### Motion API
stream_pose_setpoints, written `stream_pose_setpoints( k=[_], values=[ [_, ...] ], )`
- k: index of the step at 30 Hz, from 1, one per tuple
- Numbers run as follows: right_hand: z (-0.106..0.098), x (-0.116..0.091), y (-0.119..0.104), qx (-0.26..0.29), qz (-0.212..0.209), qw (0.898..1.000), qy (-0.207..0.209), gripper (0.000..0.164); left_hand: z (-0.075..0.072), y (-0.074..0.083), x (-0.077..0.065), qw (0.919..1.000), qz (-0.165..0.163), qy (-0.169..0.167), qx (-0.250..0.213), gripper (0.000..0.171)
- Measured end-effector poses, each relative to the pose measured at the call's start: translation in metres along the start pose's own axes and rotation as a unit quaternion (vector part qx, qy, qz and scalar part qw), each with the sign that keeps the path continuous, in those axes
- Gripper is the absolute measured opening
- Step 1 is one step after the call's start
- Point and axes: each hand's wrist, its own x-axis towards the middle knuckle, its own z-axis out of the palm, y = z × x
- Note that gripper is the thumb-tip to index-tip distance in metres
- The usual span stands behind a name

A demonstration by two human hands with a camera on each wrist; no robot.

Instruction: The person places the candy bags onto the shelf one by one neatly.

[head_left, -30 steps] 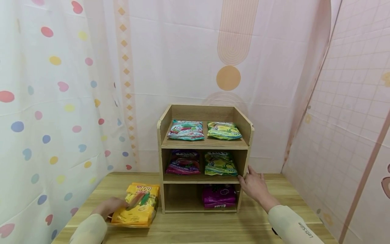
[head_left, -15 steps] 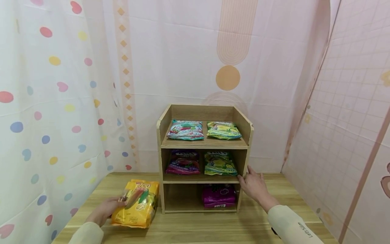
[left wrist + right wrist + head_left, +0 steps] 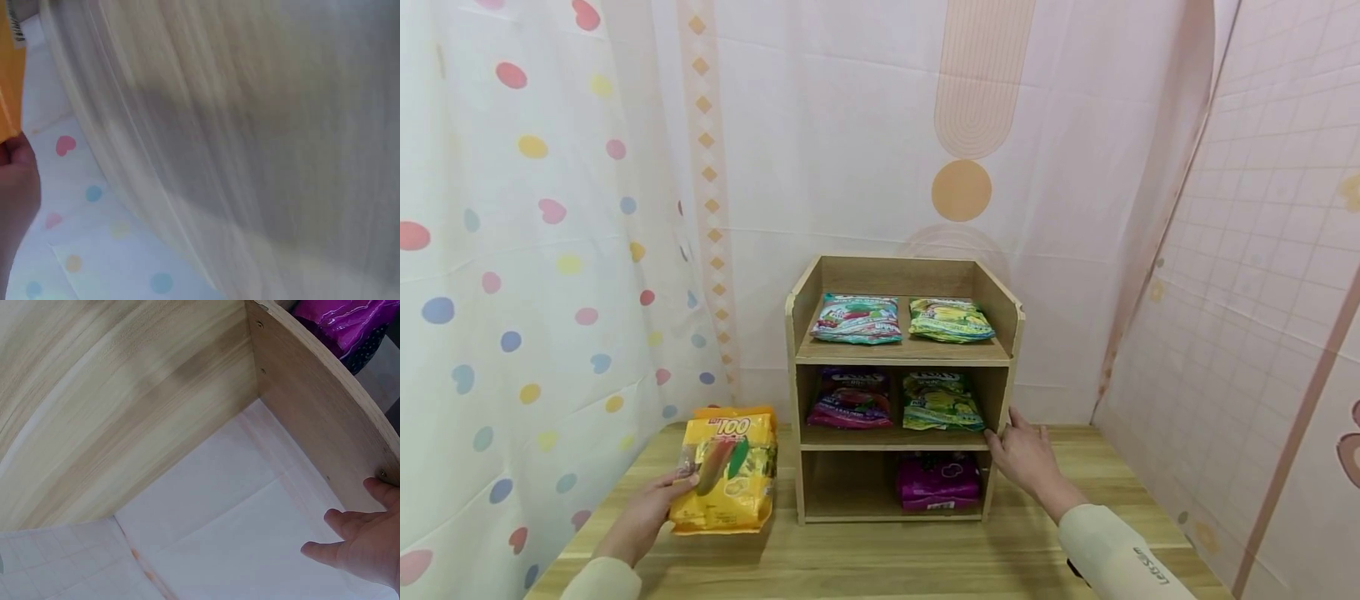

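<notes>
My left hand (image 3: 643, 510) grips the left edge of a yellow candy bag (image 3: 730, 479) with "100" and a mango printed on its front. The bag stands upright above the table, left of the shelf, its front facing me. In the left wrist view, only an orange edge of the bag (image 3: 9, 75) shows above part of the hand (image 3: 17, 194). A three-level wooden shelf (image 3: 904, 362) stands at the middle. My right hand (image 3: 1028, 457) touches its right side, fingers spread and thumb at the front edge. In the right wrist view, fingertips lie along the shelf's side panel (image 3: 312, 406).
The top level carries a teal bag (image 3: 857, 321) and a yellow-green bag (image 3: 951, 322). On the middle level lie a dark purple bag (image 3: 852, 402) and a green bag (image 3: 942, 403). A magenta pack (image 3: 938, 485) sits at the bottom right. Curtains surround the wooden table (image 3: 880, 562).
My left hand has raised the yellow bag from low near the table and tilted it upright, moving it slightly left and up. The right hand stays at the shelf's side.
</notes>
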Motion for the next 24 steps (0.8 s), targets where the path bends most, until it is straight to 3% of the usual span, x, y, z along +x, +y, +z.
stream_pose_setpoints(
  k=[4,8,10,17,24],
  values=[
    [0.001,0.001,0.0,-0.001,-0.003,1.0,0.004,0.046,-0.007,-0.007,-0.001,0.9984,0.006,-0.019,-0.053,0.065],
    [0.002,0.002,0.0,0.003,-0.006,1.0,0.007,0.047,-0.01,-0.012,-0.005,0.9928,0.023,-0.041,-0.11,0.025],
    [0.001,0.002,0.0,0.003,-0.007,1.0,0.009,0.046,-0.011,-0.012,-0.007,0.9875,0.036,-0.073,-0.135,0.016],
    [0.001,0.001,0.0,0.001,-0.002,1.0,0.002,0.046,-0.014,-0.009,-0.008,0.9628,0.051,-0.21,-0.162,0.027],
    [0.0,0.0,-0.001,0.002,0.002,1.0,0.001,0.046,-0.002,-0.005,-0.007,0.9478,0.054,-0.282,-0.139,0.03]
  ],
)
